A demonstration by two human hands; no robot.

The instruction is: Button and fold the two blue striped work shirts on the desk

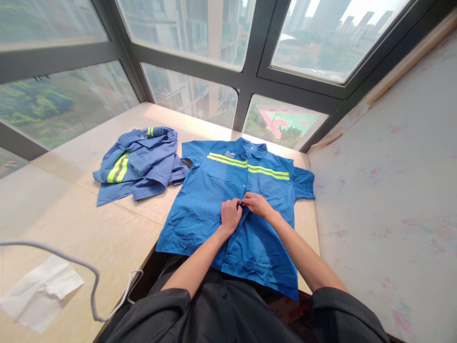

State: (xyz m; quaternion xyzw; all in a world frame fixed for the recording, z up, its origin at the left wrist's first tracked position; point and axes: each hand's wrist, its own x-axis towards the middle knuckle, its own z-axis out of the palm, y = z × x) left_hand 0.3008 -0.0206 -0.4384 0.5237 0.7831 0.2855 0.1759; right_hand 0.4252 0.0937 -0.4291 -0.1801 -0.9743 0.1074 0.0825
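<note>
1. Head view, centre: a blue shirt with bright yellow stripes lies spread on a pale ledge, collar toward the windows.
2. Mid-frame: the left hand, fingers curled, and right hand, fingertips pinched together, both grip the shirt's button front.
3. Left of centre: a rumpled second shirt.
4. Lower left: white paper beside a grey cable.
</note>
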